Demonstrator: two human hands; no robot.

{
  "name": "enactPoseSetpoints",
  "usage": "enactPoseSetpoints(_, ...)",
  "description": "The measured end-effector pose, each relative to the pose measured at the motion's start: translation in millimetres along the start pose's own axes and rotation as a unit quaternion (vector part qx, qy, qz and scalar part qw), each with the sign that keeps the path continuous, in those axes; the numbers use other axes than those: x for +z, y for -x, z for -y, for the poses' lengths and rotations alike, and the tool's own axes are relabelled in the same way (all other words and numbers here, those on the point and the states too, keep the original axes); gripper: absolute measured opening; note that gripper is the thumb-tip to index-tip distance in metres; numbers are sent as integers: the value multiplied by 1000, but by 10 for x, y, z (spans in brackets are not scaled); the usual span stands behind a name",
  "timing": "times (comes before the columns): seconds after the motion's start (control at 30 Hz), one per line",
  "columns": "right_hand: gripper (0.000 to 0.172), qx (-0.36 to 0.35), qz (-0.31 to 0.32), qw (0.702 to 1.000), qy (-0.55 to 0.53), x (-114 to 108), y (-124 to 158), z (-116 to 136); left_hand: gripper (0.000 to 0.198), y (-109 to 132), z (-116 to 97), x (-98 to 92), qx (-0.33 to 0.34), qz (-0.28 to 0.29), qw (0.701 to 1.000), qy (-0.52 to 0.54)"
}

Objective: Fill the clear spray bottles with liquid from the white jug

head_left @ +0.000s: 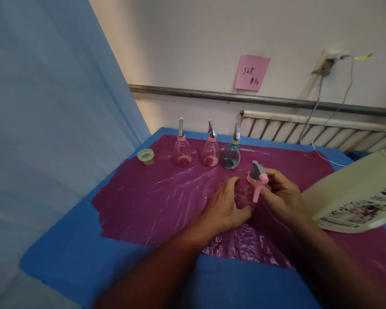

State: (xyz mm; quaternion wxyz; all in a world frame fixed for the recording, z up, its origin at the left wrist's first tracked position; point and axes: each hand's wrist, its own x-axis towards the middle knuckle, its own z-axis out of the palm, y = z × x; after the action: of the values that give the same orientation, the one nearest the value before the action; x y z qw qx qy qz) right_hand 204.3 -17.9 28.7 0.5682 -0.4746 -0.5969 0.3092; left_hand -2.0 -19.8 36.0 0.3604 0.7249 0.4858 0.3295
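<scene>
A clear pink spray bottle (243, 193) with a grey and pink trigger head (258, 175) is between my hands, just above or on the purple plastic sheet. My left hand (227, 204) wraps round the bottle's body from the left. On the other side, my right hand (281, 195) has its thumb and fingers closed at the spray head and neck. Behind them stand two pink spray bottles (182, 153) (210, 152) and a teal spray bottle (230, 154), each upright with a little liquid at the bottom.
A pale cap or small cup (146, 156) sits at the sheet's far left. The large cream jug (354, 193) is close to my right forearm. Purple plastic (141, 206) covers part of the blue table (83, 262). A cable (324, 159) trails from the wall socket.
</scene>
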Motion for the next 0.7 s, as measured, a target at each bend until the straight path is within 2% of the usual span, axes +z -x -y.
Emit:
enactPoseSetpoints(0.2,37,0,-63,995,-78,194,11,-22,69,-34,72,23,1,5,1000,9)
enactPoseSetpoints(0.33,40,-9,-84,990,-113,271,38,-60,77,-31,122,17,48,12,999,15)
enactPoseSetpoints(0.5,44,8,-87,986,-142,319,38,-112,103,-9,139,-19,128,-4,991,33)
enactPoseSetpoints(0.6,46,13,-87,983,-163,345,23,-143,87,-28,122,-51,163,6,985,59)
enactPoseSetpoints(0.7,48,27,-81,981,-176,356,6,-150,65,-59,109,-76,166,26,982,91)
